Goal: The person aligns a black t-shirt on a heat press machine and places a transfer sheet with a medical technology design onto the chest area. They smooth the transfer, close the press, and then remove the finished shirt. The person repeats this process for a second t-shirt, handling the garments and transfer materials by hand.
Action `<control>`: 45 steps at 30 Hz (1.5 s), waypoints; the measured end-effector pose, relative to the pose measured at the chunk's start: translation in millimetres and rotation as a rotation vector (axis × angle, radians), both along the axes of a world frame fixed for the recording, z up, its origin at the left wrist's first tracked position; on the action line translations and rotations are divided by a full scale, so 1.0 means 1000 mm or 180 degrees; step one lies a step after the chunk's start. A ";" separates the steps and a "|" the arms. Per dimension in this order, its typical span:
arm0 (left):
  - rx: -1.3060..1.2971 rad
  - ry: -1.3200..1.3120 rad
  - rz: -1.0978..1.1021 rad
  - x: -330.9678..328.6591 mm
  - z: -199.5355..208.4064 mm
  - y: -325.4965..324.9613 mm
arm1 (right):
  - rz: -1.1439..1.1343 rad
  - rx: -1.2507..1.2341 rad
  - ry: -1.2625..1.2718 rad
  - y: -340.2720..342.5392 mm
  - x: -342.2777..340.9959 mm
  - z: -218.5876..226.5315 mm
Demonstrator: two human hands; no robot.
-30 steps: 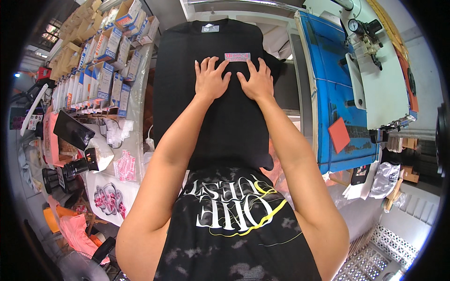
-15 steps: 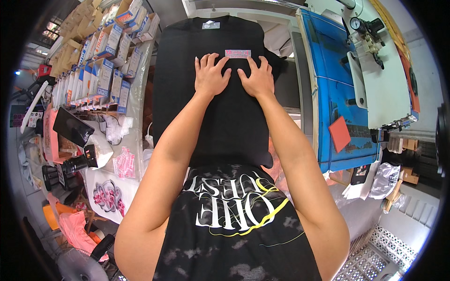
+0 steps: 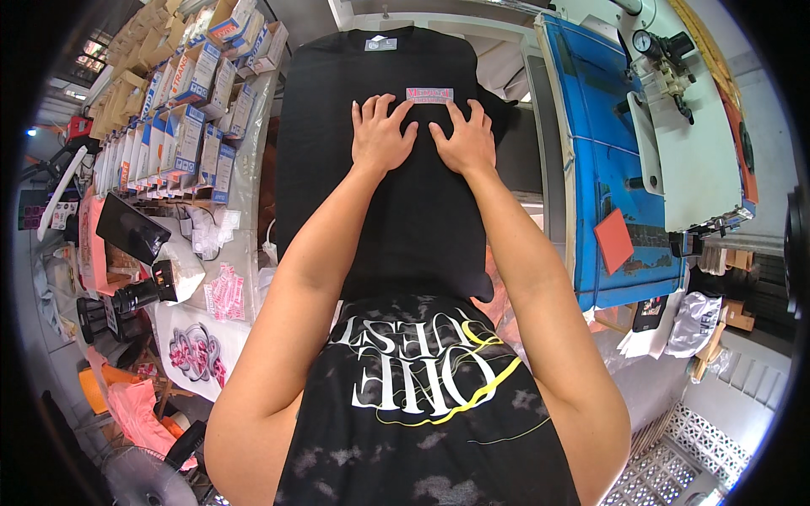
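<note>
A black T-shirt [image 3: 346,93] is laid out flat in front of me, its collar at the far end with a small grey neck label [image 3: 380,44]. On the upper right of its chest lies a small rectangular strip [image 3: 430,94] printed in pink and white. My left hand [image 3: 381,139] rests palm down on the fabric, fingers spread, its index fingertip by the strip's lower left corner. Fingers also apart, my right hand [image 3: 467,142] has its index fingertip at the strip's lower right corner. Neither hand grasps anything.
Boxes of film or paper [image 3: 181,126] crowd the left table, near a dark tablet [image 3: 131,229] and pink printed sheets [image 3: 224,291]. To the right stands a blue press table [image 3: 607,160] with a red pad [image 3: 613,241] and a pressure gauge [image 3: 643,42]. A fan [image 3: 143,485] is low left.
Both hands keep their places on the shirt. Only the shine on the printed strip looks slightly different, with its lettering clearer now.
</note>
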State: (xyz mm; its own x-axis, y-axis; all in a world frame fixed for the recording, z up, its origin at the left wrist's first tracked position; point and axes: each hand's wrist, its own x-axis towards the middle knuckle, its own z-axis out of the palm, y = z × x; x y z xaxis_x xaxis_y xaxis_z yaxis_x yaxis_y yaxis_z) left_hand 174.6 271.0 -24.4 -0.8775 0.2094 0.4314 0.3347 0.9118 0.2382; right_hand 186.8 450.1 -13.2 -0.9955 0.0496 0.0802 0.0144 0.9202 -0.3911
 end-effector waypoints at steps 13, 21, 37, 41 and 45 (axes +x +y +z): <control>0.0020 -0.0009 0.0029 0.001 0.000 0.001 | -0.0067 0.0005 -0.0026 0.000 -0.003 -0.002; -0.0002 -0.0050 0.0037 0.002 0.001 0.002 | -0.0130 -0.0161 -0.0014 0.001 -0.003 -0.002; -0.0025 -0.0233 0.0009 0.001 0.005 0.005 | -0.1287 -0.6513 -0.0358 0.088 -0.033 -0.093; -0.0055 -0.0211 0.0037 0.001 0.004 0.003 | -0.0818 -0.6658 0.0224 0.105 -0.046 -0.102; -0.0048 -0.0174 -0.0033 -0.001 0.006 0.006 | -0.0939 -0.6746 0.0244 0.122 -0.048 -0.102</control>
